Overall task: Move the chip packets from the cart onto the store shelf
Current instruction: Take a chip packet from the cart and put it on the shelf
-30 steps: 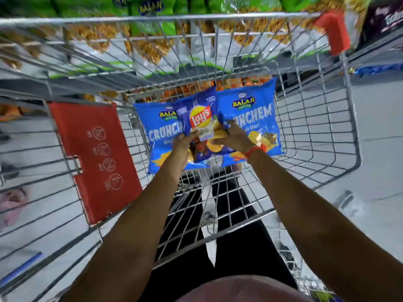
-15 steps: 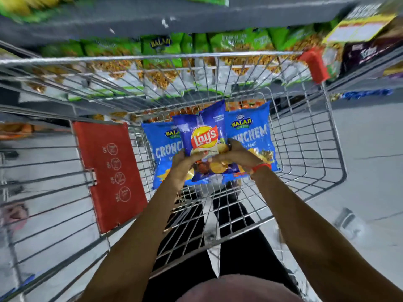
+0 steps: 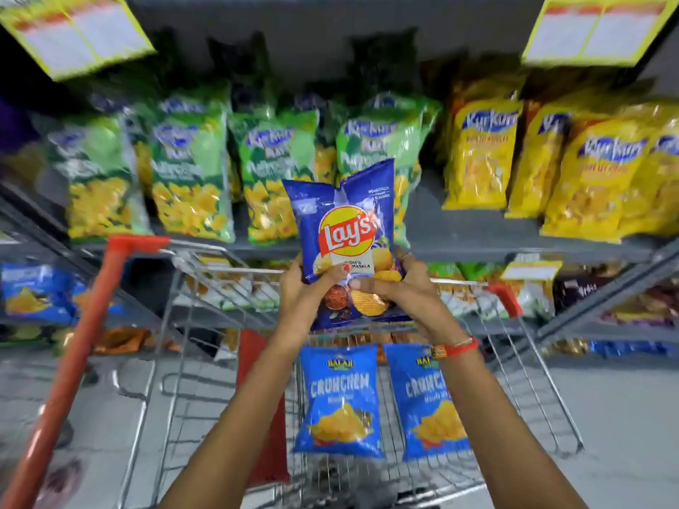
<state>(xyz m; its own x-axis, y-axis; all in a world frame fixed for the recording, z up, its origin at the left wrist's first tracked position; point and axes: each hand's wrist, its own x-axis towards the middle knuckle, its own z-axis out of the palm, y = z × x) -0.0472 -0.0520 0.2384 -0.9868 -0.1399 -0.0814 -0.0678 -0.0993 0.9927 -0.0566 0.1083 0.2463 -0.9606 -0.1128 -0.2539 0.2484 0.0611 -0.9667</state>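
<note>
A dark blue Lay's packet [image 3: 343, 222] stands upright above the cart, in front of the grey shelf [image 3: 477, 233]. My left hand [image 3: 306, 295] grips its lower left side and my right hand [image 3: 404, 292] grips its lower right side. Below them, two light blue Balaji Crunchem packets lie side by side in the wire cart [image 3: 532, 391]: one on the left [image 3: 340, 402], one on the right [image 3: 428, 402] partly under my right forearm.
Green Kurkure bags [image 3: 191, 178] fill the shelf's left half and yellow Kurkure bags [image 3: 477, 152] its right half. A bare strip of shelf lies between them behind the Lay's packet. Lower shelves hold more snack bags [image 3: 35, 292]. The cart's red handle [image 3: 73, 361] runs down the left.
Both hands have lifted the Lay's packet up out of the cart to shelf height. My view has tilted up, so the shelf fills the frame and the Crunchem packets sit below.
</note>
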